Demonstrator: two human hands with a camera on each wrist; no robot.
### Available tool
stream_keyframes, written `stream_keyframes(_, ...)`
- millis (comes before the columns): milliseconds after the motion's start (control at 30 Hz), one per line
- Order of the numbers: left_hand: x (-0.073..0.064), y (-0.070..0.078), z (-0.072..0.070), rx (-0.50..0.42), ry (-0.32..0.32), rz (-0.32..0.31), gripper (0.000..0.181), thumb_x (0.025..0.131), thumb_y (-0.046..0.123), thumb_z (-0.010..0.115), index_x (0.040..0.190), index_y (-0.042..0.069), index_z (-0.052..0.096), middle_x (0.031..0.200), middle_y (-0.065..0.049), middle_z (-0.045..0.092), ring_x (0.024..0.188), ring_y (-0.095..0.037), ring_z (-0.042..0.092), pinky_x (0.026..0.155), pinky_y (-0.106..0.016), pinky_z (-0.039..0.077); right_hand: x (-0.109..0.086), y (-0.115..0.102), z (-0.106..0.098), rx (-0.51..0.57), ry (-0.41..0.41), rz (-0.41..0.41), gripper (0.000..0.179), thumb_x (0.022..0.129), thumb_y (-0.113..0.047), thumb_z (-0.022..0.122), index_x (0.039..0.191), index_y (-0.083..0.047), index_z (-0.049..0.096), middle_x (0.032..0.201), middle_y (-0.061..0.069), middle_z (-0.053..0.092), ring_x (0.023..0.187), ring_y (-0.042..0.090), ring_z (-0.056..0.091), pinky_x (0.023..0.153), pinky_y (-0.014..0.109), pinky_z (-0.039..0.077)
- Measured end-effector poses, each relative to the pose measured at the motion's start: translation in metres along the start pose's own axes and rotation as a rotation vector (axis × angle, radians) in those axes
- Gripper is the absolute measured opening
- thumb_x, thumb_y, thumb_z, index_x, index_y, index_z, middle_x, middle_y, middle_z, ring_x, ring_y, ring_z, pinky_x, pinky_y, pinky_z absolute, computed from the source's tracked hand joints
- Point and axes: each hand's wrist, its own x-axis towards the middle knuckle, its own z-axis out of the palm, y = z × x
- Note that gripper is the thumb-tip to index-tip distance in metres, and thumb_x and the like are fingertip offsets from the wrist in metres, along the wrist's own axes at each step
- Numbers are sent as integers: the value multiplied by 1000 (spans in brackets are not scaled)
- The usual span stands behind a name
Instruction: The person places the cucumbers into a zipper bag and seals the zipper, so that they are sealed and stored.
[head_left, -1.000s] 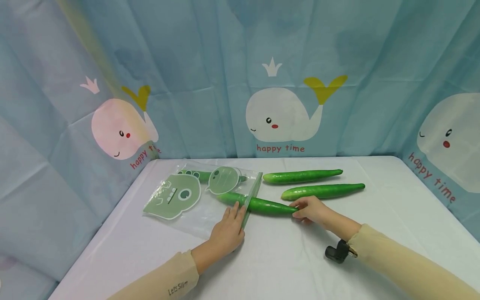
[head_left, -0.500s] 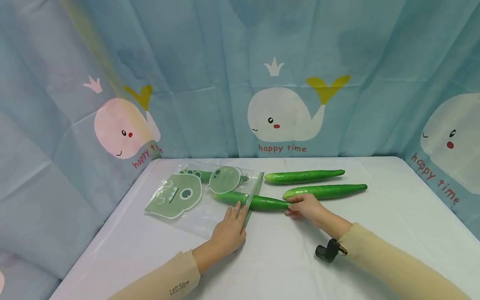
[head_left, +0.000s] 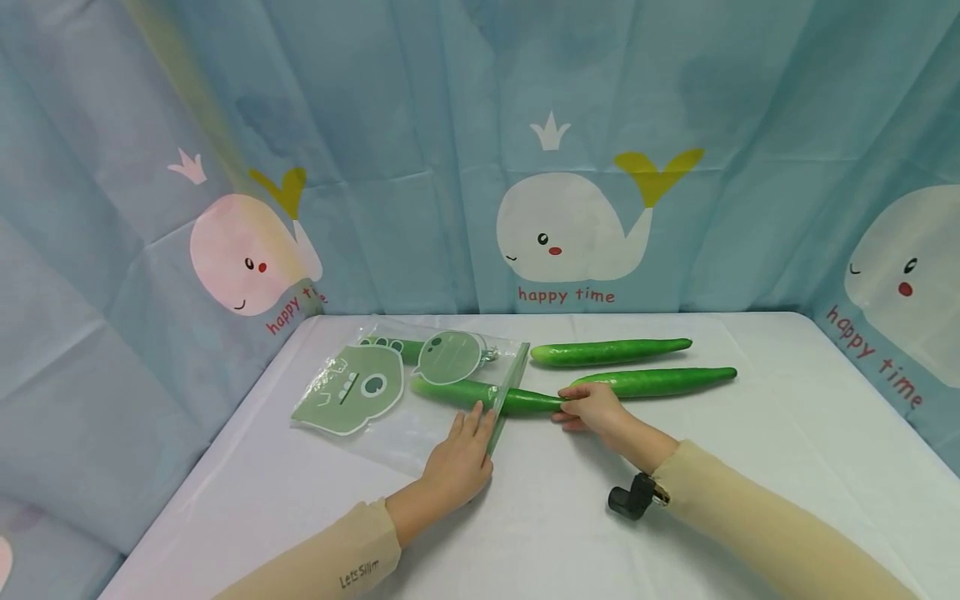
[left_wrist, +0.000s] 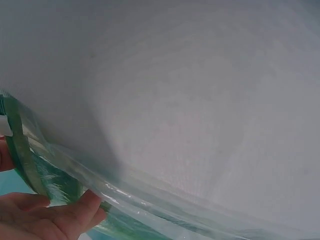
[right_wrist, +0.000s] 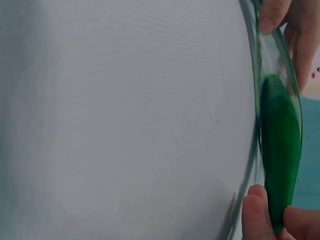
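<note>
My right hand [head_left: 597,411] pinches the thin right end of a green cucumber [head_left: 528,402], thumb and fingers on either side of it. The cucumber's pale end lies inside a clear zip bag [head_left: 348,400] with green dinosaur prints, passing through its green-edged mouth. At that mouth, my left hand [head_left: 459,457] holds the bag's edge, fingers on top; the right wrist view shows its thumb [right_wrist: 267,20] on the other side of the film. Another cucumber [head_left: 411,352] is inside the bag, partly hidden by the prints. In the left wrist view the bag's film [left_wrist: 135,197] curves beside the fingers.
Two more cucumbers lie to the right on the white table [head_left: 540,517], a farther one [head_left: 611,352] and a nearer one [head_left: 660,382], its left end partly behind my right hand. A blue whale-print curtain [head_left: 420,242] stands behind the table and along its sides.
My right hand has moved left, sliding the cucumber deeper into the bag. The left hand stays at the bag's mouth, and the two loose cucumbers lie as before.
</note>
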Motion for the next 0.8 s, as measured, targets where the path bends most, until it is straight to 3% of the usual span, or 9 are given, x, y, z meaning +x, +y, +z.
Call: stream_keyframes(800,0,0,-1,10,-18,-5,57,87,7,62,141,-3,45,147,-24,40,131,-49,39,85,-51,52,17,-3,25,64,16,6,31,95,7,50,124,17,51,103,30,66,73,16,69,71,30,57)
